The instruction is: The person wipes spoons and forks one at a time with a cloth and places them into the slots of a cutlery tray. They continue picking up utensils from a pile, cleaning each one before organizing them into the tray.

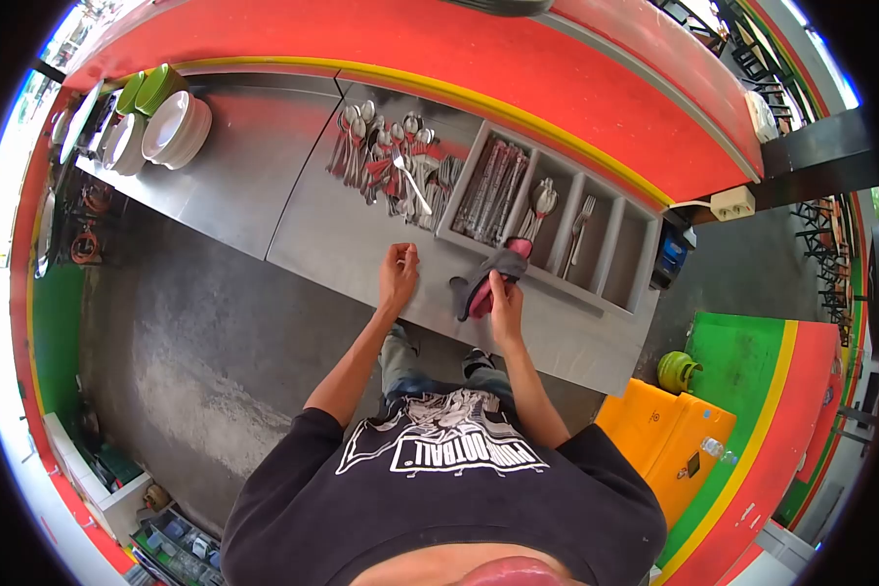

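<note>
My right hand (504, 305) is closed around a dark grey and red cloth (481, 293), held at the front edge of a grey cutlery tray (596, 298). To its left, my left hand (398, 275) hovers over the steel counter (313, 234), fingers curled in and nothing visible in them. Beyond that hand lies a heap of loose spoons (357, 129) and forks (447, 173), with one fork (412, 186) on top. In the tray, long plastic-wrapped items (493, 190) fill the left compartment. Spoons (544, 202) sit beside them, then forks (581, 227).
Stacked white bowls (178, 132) and green bowls (158, 90) stand at the counter's far left. A red wall with a yellow strip (410, 80) runs behind. At lower right are an orange box (654, 435) and a green gas cylinder (676, 372).
</note>
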The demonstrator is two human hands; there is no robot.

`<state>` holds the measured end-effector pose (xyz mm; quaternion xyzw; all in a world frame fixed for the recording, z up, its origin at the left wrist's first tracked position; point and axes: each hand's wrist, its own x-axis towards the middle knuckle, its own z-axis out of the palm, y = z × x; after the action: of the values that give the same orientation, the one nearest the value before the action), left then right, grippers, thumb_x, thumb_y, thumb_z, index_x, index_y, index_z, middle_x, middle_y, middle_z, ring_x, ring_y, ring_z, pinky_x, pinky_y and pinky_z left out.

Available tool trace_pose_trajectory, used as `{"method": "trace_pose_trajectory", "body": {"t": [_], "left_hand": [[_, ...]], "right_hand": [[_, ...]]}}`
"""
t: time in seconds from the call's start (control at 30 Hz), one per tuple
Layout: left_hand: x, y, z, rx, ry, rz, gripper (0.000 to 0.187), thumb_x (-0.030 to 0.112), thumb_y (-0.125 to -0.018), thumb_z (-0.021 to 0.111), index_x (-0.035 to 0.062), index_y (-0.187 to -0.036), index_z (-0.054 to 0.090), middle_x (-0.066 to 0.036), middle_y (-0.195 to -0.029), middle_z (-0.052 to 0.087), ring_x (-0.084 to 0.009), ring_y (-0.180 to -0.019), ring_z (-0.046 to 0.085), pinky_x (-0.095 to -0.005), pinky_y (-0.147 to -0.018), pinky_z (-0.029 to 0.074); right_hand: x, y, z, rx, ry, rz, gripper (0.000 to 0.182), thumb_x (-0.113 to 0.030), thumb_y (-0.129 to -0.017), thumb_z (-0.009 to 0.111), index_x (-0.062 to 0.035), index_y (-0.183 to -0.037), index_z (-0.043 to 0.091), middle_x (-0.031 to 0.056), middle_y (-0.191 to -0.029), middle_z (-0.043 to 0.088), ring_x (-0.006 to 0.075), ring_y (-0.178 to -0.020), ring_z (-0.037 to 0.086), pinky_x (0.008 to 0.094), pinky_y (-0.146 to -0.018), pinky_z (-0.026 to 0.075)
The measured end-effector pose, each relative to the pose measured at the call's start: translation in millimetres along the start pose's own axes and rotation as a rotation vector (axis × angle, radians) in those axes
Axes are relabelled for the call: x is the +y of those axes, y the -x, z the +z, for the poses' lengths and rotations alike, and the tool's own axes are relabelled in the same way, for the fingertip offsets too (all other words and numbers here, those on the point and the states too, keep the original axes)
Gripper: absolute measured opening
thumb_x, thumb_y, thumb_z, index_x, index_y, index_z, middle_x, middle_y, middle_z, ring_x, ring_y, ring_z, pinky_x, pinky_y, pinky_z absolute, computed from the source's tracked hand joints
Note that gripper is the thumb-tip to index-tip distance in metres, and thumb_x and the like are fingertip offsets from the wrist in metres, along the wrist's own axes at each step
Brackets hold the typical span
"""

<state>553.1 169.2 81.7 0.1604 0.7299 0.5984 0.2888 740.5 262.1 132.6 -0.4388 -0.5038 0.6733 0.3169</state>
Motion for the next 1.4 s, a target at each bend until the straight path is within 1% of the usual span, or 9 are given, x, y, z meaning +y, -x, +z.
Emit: {"method": "trace_pose_trajectory", "body": {"t": [0.17,0.37,0.5,0.7,0.87,1.0,1.13,1.2,1.4], "left_hand": [[16.7,-65.6,12.6,0.147,-0.526,0.296,0.04,0.037,-0.089,0.065,-0.0001,-0.101,0.056,-0.015,-0.086,0.069,-0.0288,-0.077,0.067,-0.0429,-0.066,0.052],[16.9,-119.1,25.8,-0.055,-0.878,-0.029,0.039,0.036,-0.089,0.058,0.0007,-0.103,0.047,-0.022,-0.086,0.068,-0.042,-0.086,0.066,-0.051,-0.074,0.051],[-13.2,-129.0,14.1,-0.178,-0.766,0.043,0.039,0.034,-0.09,0.056,0.001,-0.106,0.044,-0.024,-0.089,0.068,-0.0426,-0.083,0.067,-0.0542,-0.072,0.052],[-8.4,-101.9,-33.8,-0.27,-0.103,0.113,0.016,0.017,-0.098,0.05,0.0028,-0.105,0.047,-0.011,-0.074,0.066,-0.0188,-0.06,0.066,-0.0311,-0.05,0.05],[25.0,-49.3,-56.6,-0.548,-0.081,0.186,0.013,0.012,-0.096,0.051,0.0005,-0.102,0.051,-0.011,-0.069,0.064,-0.0218,-0.058,0.064,-0.0351,-0.052,0.048],[58.8,-32.1,-72.2,-0.788,-0.147,0.334,0.011,0.011,-0.094,0.053,0.001,-0.099,0.055,-0.014,-0.065,0.062,-0.0288,-0.057,0.062,-0.0399,-0.056,0.047],[89.9,-40.6,-92.0,-0.883,-0.268,0.337,0.014,0.015,-0.095,0.053,0.0014,-0.098,0.053,-0.016,-0.066,0.059,-0.0297,-0.062,0.061,-0.0397,-0.061,0.046],[104.4,-43.8,-99.3,-0.896,-0.281,0.374,0.013,0.014,-0.095,0.053,0.0016,-0.096,0.052,-0.018,-0.065,0.057,-0.038,-0.061,0.058,-0.0427,-0.058,0.044],[128.7,-44.9,-110.4,-0.921,-0.286,0.409,0.016,0.017,-0.095,0.054,0.0013,-0.093,0.051,-0.019,-0.063,0.053,-0.0388,-0.059,0.056,-0.0453,-0.057,0.04]], "right_hand": [[14.0,7.5,34.8,0.085,0.028,0.038,0.035,-0.034,-0.096,0.061,-0.0136,-0.07,0.051,-0.0092,-0.063,0.041,0.0022,-0.057,0.033,0.0239,-0.051,0.025],[14.8,16.7,65.5,0.235,0.014,0.048,0.034,-0.034,-0.096,0.061,-0.0091,-0.074,0.057,-0.0068,-0.062,0.048,0.0029,-0.056,0.041,0.0234,-0.05,0.029],[4.3,31.4,80.3,0.375,0.007,0.024,0.033,-0.034,-0.096,0.06,-0.0084,-0.076,0.058,-0.0061,-0.062,0.049,0.0029,-0.056,0.041,0.0229,-0.05,0.029],[23.6,43.3,88.3,0.348,-0.04,0.1,0.035,-0.036,-0.097,0.059,-0.0091,-0.075,0.057,-0.0058,-0.066,0.05,0.0037,-0.061,0.041,0.0234,-0.056,0.032],[23.8,18.0,114.6,0.046,-0.087,0.048,0.03,-0.029,-0.101,0.053,-0.0045,-0.085,0.061,-0.0016,-0.078,0.06,0.0043,-0.071,0.049,0.0241,-0.062,0.039],[-7.4,-3.9,142.0,0.035,-0.207,0.027,0.024,-0.02,-0.099,0.055,0.0013,-0.107,0.063,0.0124,-0.111,0.068,0.0127,-0.094,0.064,0.0272,-0.085,0.05],[-26.1,-17.1,147.9,0.029,-0.32,0.107,0.024,-0.021,-0.096,0.06,0.0014,-0.107,0.058,0.0118,-0.102,0.068,0.0231,-0.085,0.069,0.036,-0.075,0.056],[-36.7,-21.9,157.2,0.059,-0.395,0.078,0.022,-0.021,-0.096,0.06,0.0001,-0.102,0.058,0.0109,-0.098,0.067,0.024,-0.086,0.069,0.0363,-0.075,0.056],[-57.5,-46.6,164.4,0.152,-0.474,-0.049,0.021,-0.026,-0.095,0.062,-0.0051,-0.096,0.059,0.0092,-0.087,0.067,0.0254,-0.081,0.069,0.036,-0.073,0.055]]}}
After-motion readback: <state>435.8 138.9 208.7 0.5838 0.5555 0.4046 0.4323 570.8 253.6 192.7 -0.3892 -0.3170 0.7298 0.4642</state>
